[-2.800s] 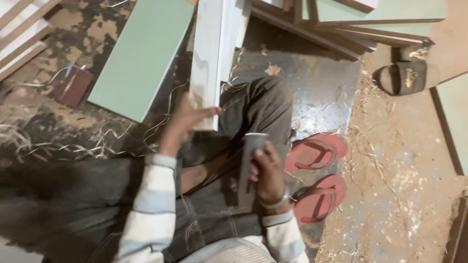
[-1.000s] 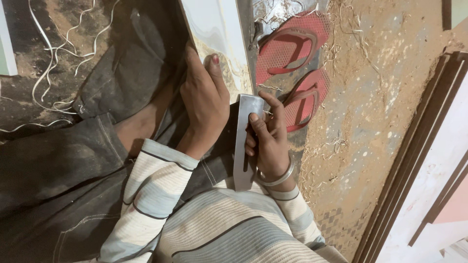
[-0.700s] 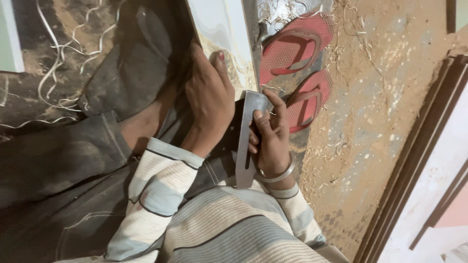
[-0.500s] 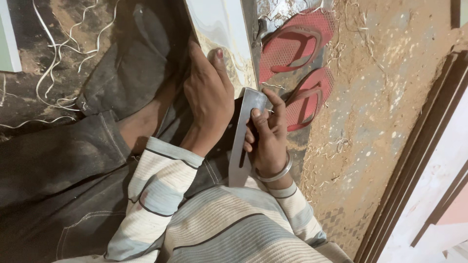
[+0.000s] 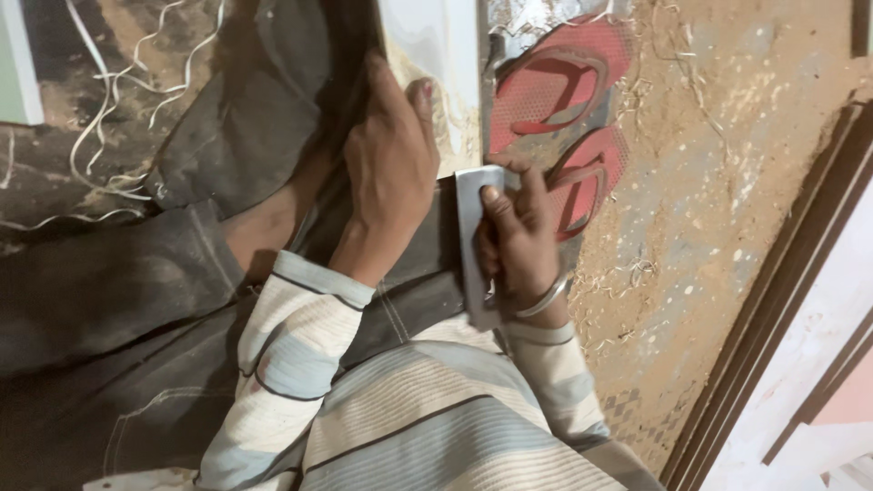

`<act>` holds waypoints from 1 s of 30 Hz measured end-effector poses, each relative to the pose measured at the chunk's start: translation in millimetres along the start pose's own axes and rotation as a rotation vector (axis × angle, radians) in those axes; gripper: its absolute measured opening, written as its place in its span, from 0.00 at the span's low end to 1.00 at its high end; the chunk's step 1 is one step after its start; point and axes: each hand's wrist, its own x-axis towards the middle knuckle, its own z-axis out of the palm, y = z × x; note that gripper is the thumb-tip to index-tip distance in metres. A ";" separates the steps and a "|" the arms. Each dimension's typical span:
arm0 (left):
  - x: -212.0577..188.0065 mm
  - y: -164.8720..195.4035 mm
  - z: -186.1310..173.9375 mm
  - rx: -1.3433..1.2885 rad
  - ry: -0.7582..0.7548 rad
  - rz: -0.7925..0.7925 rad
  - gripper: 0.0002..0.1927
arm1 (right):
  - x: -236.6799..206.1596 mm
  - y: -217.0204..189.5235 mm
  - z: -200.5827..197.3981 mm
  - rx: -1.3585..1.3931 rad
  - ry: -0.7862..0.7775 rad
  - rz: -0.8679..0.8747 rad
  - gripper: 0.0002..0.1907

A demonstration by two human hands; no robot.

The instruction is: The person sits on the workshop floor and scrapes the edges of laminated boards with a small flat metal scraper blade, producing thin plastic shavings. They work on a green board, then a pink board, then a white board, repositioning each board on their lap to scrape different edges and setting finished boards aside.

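Top of the white board (image 5: 435, 55) was cut off by the frame, and its lower end hid under the left hand (image 5: 391, 173), fingers pressed flat on it. Right hand (image 5: 520, 238) gripped a flat grey metal tool (image 5: 470, 238), partly covered. Red sandals (image 5: 559, 118) crowded the right edge.

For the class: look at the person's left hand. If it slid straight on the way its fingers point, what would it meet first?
The left hand lies on the pale board, fingers pointing up the picture along it. Going straight on, it would probably just meet more of that board, as far as the picture shows; depth is unclear.
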 end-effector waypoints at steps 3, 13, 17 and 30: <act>1.1 -0.9 1.2 0.091 0.025 0.023 0.28 | 11.9 -10.5 -13.7 -0.137 -0.105 0.011 0.13; -0.7 0.5 -3.8 0.070 0.025 0.039 0.27 | 35.6 -18.9 -35.6 -0.294 -0.230 -0.012 0.11; -33.6 18.9 -27.2 0.055 -0.136 -0.129 0.27 | 2.2 -9.0 -43.5 -0.520 -0.333 -0.147 0.11; -67.7 8.0 -32.6 0.246 -0.145 -0.010 0.27 | -24.9 36.3 -37.1 -0.410 -0.141 -0.088 0.10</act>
